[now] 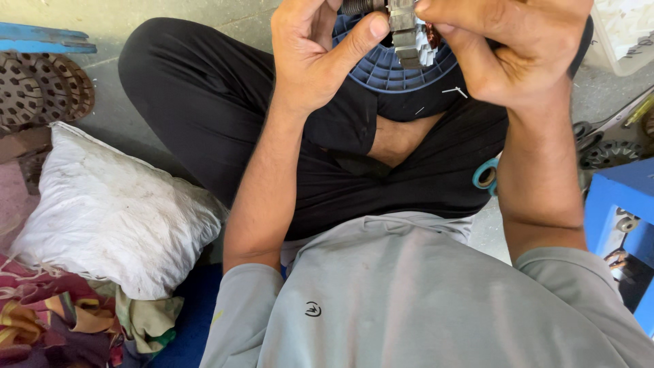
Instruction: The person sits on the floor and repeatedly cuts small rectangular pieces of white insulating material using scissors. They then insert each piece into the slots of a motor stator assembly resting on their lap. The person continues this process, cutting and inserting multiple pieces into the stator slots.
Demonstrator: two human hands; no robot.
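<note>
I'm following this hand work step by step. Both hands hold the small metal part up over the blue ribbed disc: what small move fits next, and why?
Probably lower the metal part a little toward the lap. It sits at the picture's top edge, partly cut off, pinched between the left hand thumb and the right hand fingers above the blue ribbed disc. Lower, it would likely be easier to see.

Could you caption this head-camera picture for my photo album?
Seated cross-legged, a person grips a small grey metal part between left hand and right hand above a blue ribbed disc.
</note>
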